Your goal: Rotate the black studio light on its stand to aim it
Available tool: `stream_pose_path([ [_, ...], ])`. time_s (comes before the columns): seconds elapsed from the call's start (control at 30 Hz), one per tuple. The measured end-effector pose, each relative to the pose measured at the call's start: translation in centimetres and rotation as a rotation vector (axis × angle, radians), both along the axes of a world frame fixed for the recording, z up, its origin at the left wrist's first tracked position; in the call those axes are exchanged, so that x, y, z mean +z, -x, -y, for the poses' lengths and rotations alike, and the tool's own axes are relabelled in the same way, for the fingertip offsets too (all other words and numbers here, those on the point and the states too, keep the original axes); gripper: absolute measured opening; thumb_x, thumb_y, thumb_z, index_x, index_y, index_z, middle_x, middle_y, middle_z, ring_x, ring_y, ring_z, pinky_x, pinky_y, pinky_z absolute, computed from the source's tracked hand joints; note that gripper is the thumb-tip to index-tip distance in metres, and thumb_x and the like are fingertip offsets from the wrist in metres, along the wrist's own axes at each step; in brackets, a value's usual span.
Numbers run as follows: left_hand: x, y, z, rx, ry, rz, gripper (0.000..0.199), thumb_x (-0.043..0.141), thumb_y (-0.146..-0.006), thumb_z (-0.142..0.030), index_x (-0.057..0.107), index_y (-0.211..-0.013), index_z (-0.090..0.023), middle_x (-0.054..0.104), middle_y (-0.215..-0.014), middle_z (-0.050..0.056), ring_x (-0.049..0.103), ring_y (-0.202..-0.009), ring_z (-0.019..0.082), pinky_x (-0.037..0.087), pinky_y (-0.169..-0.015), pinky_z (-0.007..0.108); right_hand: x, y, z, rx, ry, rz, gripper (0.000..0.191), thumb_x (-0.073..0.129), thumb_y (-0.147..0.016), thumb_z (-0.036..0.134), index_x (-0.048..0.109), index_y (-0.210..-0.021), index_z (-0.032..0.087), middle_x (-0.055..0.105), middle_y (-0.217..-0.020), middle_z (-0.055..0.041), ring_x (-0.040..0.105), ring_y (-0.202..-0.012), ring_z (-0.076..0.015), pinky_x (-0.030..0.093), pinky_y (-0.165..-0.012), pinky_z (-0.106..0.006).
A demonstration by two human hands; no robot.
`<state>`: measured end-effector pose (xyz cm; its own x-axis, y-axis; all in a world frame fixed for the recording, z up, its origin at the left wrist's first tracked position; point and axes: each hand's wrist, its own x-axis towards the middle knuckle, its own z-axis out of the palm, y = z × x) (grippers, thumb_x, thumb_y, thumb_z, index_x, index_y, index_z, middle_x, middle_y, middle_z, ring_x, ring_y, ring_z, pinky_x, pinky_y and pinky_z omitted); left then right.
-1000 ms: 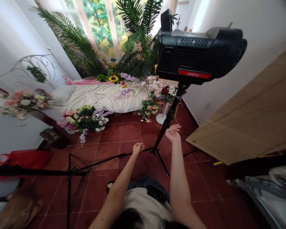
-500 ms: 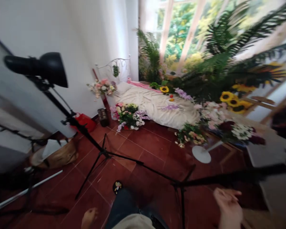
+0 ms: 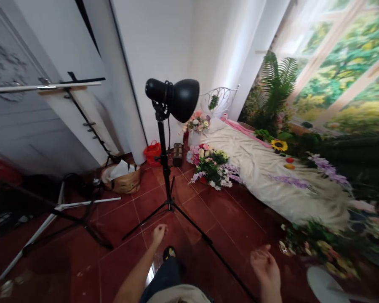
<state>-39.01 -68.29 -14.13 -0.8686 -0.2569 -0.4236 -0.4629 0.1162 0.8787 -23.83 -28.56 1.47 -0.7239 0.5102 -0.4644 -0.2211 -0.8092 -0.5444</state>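
My left hand (image 3: 159, 232) reaches forward over the red floor, fingers curled in, with nothing visible in it. It is nearest to the legs of a black lamp stand (image 3: 169, 201) and does not appear to touch them. A black studio lamp (image 3: 185, 100) with a round shade tops the stand and faces right. On the right, my right hand (image 3: 264, 263) hangs low with its fingers loosely curled and nothing seen in them. One long leg of the stand passes between my two hands.
Ahead right is a bed (image 3: 255, 151) with cream cloth, flanked by flower bunches (image 3: 213, 164). A wicker basket (image 3: 126, 180), a red bag (image 3: 153, 152) and a white-legged stand (image 3: 55, 210) are on the left. A white round base (image 3: 324, 286) lies low right.
My view has turned left, so the lamp and bed now appear further right. My left hand has come up and forward; my right hand's fingers have curled in more.
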Motion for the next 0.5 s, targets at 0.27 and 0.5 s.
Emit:
stream_pose_path([
  [0.27, 11.5, 20.4, 2.8, 0.012, 0.069, -0.533, 0.031, 0.06, -0.073, -0.027, 0.056, -0.102, -0.017, 0.063, -0.101, 0.007, 0.06, -0.093, 0.014, 0.045, -0.088, 0.029, 1.7, 16.9, 12.2, 0.51, -0.093, -0.01, 0.013, 0.057, -0.072, 0.026, 0.061, -0.084, 0.027, 0.062, -0.072, 0.0026, 0.053, -0.053, -0.0082, 0.045, -0.048, -0.021],
  [0.5, 16.3, 24.8, 2.1, -0.23, 0.2, -0.665, 0.039, 0.059, -0.078, -0.04, 0.054, -0.11, -0.018, 0.062, -0.109, 0.011, 0.058, -0.101, 0.02, 0.043, -0.092, 0.036, 3.5, 32.0, 23.5, 0.97, -0.328, 0.054, 0.021, 0.043, -0.086, 0.032, 0.059, -0.097, 0.021, 0.065, -0.107, -0.0071, 0.063, -0.075, -0.0117, 0.05, -0.057, -0.022],
])
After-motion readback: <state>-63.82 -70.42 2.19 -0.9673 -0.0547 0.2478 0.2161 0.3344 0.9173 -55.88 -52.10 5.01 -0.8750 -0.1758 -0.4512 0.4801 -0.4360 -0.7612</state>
